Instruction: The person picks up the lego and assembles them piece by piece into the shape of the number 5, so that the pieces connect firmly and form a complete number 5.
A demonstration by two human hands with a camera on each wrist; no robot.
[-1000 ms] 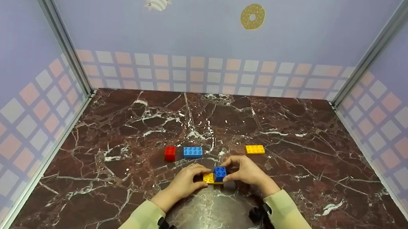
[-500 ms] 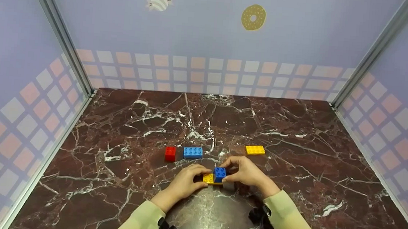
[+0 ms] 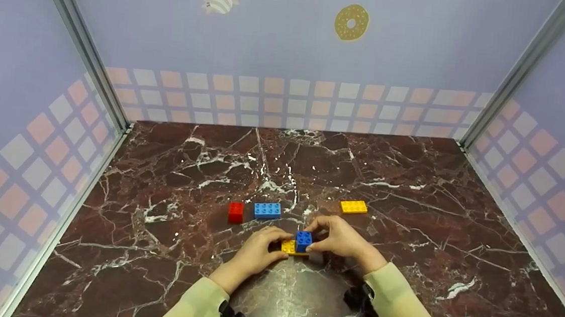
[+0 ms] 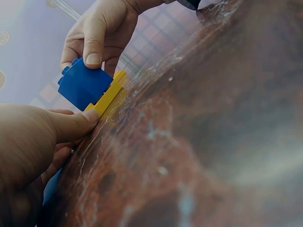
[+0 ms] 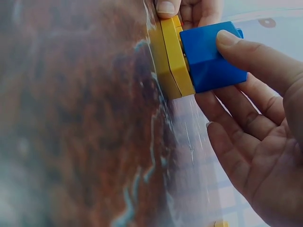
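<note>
Head view: blue brick (image 3: 304, 241) pinched on a flat yellow brick (image 3: 289, 247)

I have the right hand (image 3: 343, 238) pinching the blue brick between thumb and fingers, with a narrow gap beneath it in the right wrist view. The left hand (image 3: 257, 248) pinches the flat yellow brick's other end. Beyond the left hand lie a red brick (image 3: 236, 212) and a light-blue brick (image 3: 267, 210); beyond the right, a second yellow brick (image 3: 354, 207).

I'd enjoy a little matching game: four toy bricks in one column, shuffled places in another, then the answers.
1. Dark blue, blocky plastic brick
2. Red studded brick
3. Yellow flat brick below the dark blue one
4. Light blue rectangular brick

A. Second from left
B. Pinched by the left hand
C. Pinched by the right hand
D. Farthest left

Pairs: 1-C, 2-D, 3-B, 4-A
</note>
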